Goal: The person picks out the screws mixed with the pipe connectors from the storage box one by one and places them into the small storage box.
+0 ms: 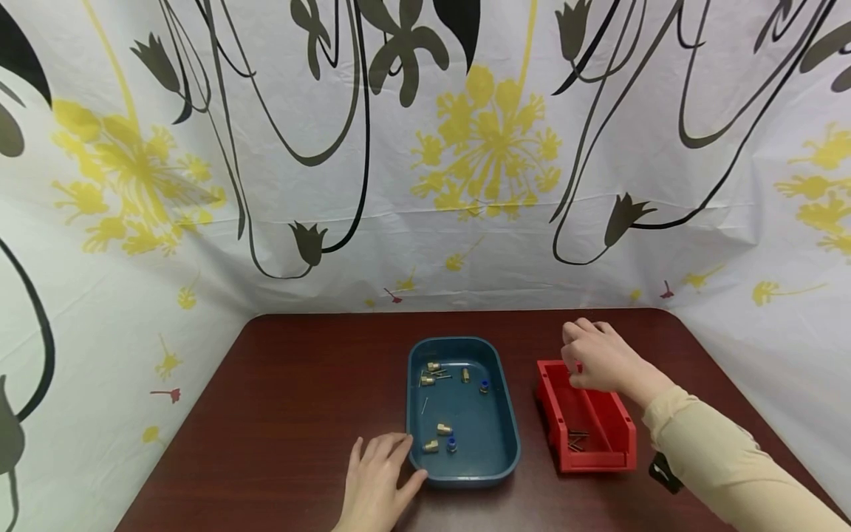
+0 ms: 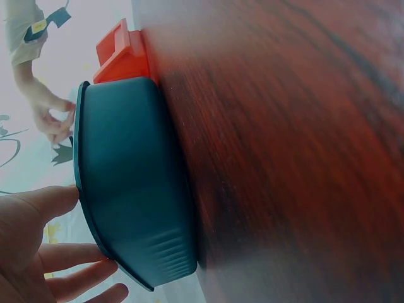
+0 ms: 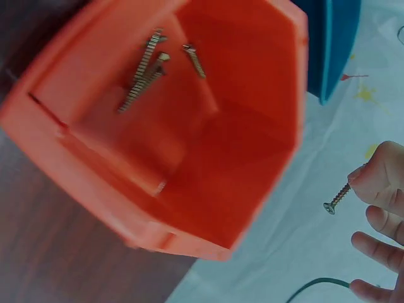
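Observation:
My right hand (image 1: 601,358) is over the far end of the red bin (image 1: 598,462). Between thumb and finger it pinches a screw (image 3: 338,199), whose head points outward in the right wrist view. Several more screws (image 3: 146,72) lie on the floor of that bin. My left hand (image 1: 379,480) touches the near left corner of the blue tray (image 1: 482,410), thumb and fingertips at its rim with the fingers loosely extended. In the tray are several brass fittings (image 1: 444,428), fittings with a blue end (image 1: 451,444), and thin screws (image 1: 442,377) at the far left.
Tray and bin stand side by side on a dark reddish-brown table (image 1: 299,414), with a narrow gap between them. A patterned white cloth (image 1: 372,185) hangs behind the table and along its sides. A black band (image 1: 665,473) is on the right wrist.

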The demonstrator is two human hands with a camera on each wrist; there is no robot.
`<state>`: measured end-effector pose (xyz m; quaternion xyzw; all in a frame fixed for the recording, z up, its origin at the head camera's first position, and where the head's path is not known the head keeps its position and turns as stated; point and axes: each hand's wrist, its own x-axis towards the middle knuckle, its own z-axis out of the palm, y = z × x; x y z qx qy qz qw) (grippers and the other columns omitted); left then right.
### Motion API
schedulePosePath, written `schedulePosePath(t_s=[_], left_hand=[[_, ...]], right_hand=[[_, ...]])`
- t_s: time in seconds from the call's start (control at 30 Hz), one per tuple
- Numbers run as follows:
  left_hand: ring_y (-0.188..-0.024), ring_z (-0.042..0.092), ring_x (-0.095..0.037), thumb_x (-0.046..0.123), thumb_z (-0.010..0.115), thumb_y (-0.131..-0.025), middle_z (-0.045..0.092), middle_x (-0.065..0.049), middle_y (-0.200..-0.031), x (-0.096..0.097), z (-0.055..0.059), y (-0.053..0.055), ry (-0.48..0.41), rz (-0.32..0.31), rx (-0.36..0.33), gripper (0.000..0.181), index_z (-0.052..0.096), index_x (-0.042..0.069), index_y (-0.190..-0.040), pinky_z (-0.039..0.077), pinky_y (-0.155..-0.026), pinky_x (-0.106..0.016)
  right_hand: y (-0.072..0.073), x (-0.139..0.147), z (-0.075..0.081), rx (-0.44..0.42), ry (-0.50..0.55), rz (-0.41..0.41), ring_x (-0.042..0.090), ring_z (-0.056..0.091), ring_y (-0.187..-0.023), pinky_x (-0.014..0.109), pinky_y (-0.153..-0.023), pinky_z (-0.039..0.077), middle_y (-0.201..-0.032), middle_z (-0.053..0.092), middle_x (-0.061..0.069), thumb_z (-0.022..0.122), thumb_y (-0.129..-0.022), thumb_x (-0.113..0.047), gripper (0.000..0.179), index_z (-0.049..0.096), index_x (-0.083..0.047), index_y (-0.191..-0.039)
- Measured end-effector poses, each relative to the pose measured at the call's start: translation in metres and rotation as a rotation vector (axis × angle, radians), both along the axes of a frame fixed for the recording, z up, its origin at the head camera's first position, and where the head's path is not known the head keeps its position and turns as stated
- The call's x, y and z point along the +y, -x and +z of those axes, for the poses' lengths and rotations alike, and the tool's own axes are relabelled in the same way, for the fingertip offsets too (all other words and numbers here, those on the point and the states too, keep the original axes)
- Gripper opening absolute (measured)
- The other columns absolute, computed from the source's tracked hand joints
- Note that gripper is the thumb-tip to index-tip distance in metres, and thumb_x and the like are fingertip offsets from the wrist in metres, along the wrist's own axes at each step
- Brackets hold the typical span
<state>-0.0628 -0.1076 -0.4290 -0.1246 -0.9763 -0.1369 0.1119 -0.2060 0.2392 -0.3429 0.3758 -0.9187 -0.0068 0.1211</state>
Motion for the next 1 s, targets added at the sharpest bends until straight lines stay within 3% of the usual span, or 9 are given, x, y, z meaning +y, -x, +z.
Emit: schedulePosePath(t_s=[0.5, 0.83, 1.0], left_hand=[[-0.099, 0.049, -0.021, 0.045, 0.064, -0.075, 0.055, -0.001, -0.104, -0.001, -0.001, -0.001, -0.01, -0.002, 0.013, 0.047, 0.064, 0.011, -0.107, 0.03, -0.085, -0.059], [-0.098, 0.049, -0.021, 0.045, 0.064, -0.075, 0.055, -0.001, -0.103, 0.0, -0.002, -0.002, -0.01, -0.006, 0.022, 0.046, 0.064, 0.011, -0.107, 0.03, -0.085, -0.058], [-0.098, 0.05, -0.022, 0.045, 0.064, -0.075, 0.055, -0.001, -0.103, -0.001, -0.002, -0.001, -0.011, -0.006, 0.007, 0.046, 0.064, 0.011, -0.106, 0.03, -0.084, -0.059]], right_hand=[[-0.013, 0.006, -0.037, -0.106, -0.068, -0.044, 0.017, 0.036, -0.074, 0.046, -0.066, 0.035, -0.072, 0.034, -0.008, 0.077, -0.057, -0.019, 0.036, 0.043, -0.027, -0.049], [-0.018, 0.005, -0.054, -0.14, -0.069, -0.02, 0.018, 0.037, -0.074, 0.05, -0.069, 0.036, -0.071, 0.033, -0.009, 0.075, -0.056, -0.015, 0.038, 0.04, -0.026, -0.046], [-0.017, 0.003, -0.062, -0.164, -0.107, -0.045, 0.018, 0.037, -0.075, 0.044, -0.063, 0.034, -0.071, 0.036, -0.007, 0.076, -0.058, -0.017, 0.036, 0.043, -0.025, -0.046]])
